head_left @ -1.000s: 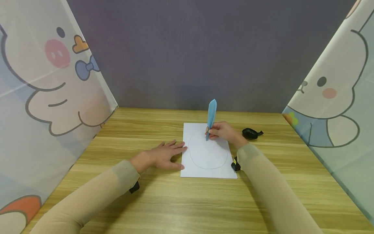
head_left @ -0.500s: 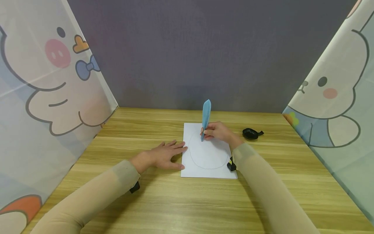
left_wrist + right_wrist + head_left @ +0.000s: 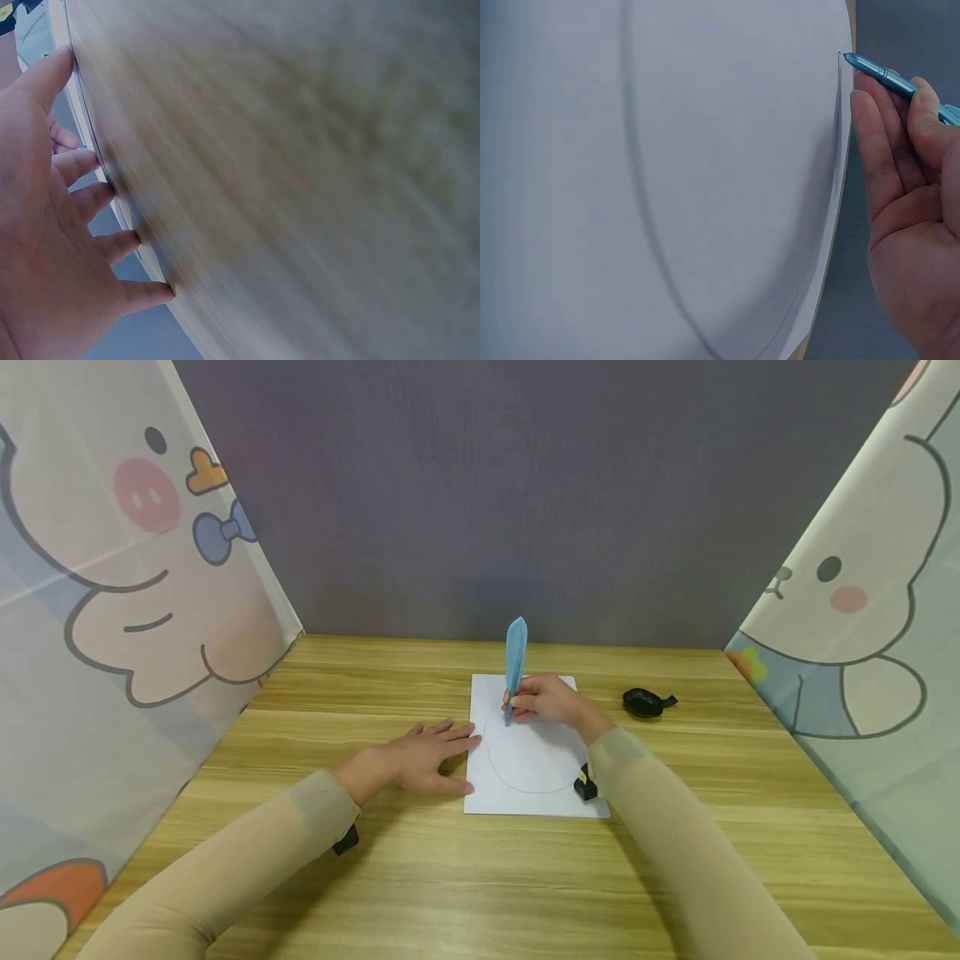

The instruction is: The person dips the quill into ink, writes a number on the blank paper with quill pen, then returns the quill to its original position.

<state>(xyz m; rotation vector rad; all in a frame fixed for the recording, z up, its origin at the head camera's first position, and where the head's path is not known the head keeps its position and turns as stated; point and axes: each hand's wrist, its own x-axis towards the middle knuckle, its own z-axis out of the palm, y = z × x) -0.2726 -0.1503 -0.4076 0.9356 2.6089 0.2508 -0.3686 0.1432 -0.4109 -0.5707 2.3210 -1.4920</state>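
A sheet of white paper [image 3: 480, 802] lies on the wooden table, bearing a thin, large rounded outline. My right hand [image 3: 549, 697] pinches a blue feather-topped pen [image 3: 516, 656] between thumb and fingers, with the feather pointing up. In the right wrist view, the tip of the pen [image 3: 866, 66] meets the paper at the end of a short dark mark. My left hand [image 3: 420, 762] lies palm down with fingers spread, its fingertips on the paper's left edge. The left wrist view shows this hand [image 3: 52, 217] from the palm side, fingertips against the surface.
To the right of the paper sits a small black pan-shaped item [image 3: 643, 702] with a short handle. A dark grey panel [image 3: 495, 502] rises behind the table [image 3: 450, 893]. Cartoon-printed sheets [image 3: 150, 635] flank both sides.
My right hand has moved left across the upper part of the paper, carrying the pen with it. The left hand and the paper stay where they were.
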